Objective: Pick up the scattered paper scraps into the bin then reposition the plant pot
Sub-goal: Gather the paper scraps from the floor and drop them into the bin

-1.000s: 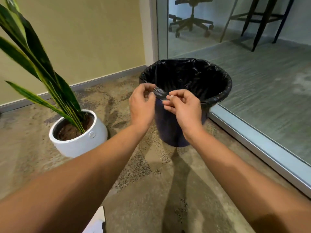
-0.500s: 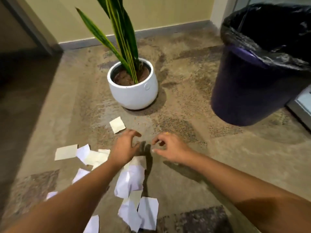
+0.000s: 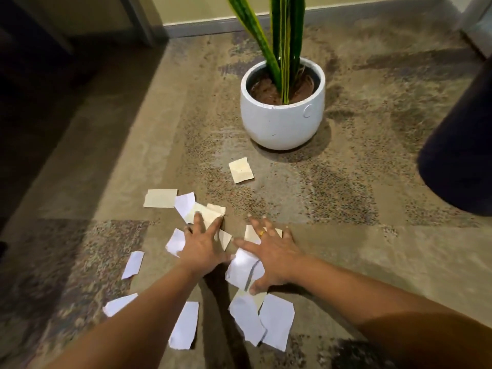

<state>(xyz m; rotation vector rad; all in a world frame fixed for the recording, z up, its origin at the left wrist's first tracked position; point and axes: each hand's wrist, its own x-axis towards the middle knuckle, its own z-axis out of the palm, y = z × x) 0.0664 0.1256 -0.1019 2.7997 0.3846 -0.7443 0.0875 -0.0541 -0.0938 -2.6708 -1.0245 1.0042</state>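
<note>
Out to the left of the left hand, white paper scraps (image 3: 132, 265) lie loose on the floor (image 3: 346, 187). A beige rectangle (image 3: 160, 198) sits just past the fingertips, off to their left.

Now the left hand (image 3: 203, 245): flat, palm down, fingers spread wide. Its fingertips are on a small heap of beige pieces (image 3: 210, 213), and a white scrap pokes out at its left edge. Nothing is pinched and nothing is curled round.

Right beside it is the right hand (image 3: 269, 255), also palm down and splayed, with a gold ring (image 3: 261, 233) on one finger. It lies over a crumpled white piece (image 3: 243, 265), and beige bits show between its fingers. The two hands are very close.

Nearer the person than the right hand, two larger white pieces (image 3: 277, 320) overlap. A white strip (image 3: 185, 324) lies between the forearms.

Ahead of both hands there's a lone beige square (image 3: 241, 170) on the floor. Beyond that stands the white plant pot (image 3: 282, 121), upright, with green leaves (image 3: 285, 35) rising from the soil.

Far to the right of the right hand, well apart, is the bin (image 3: 458, 155). Only its dark lower wall shows at the edge of view.
</note>
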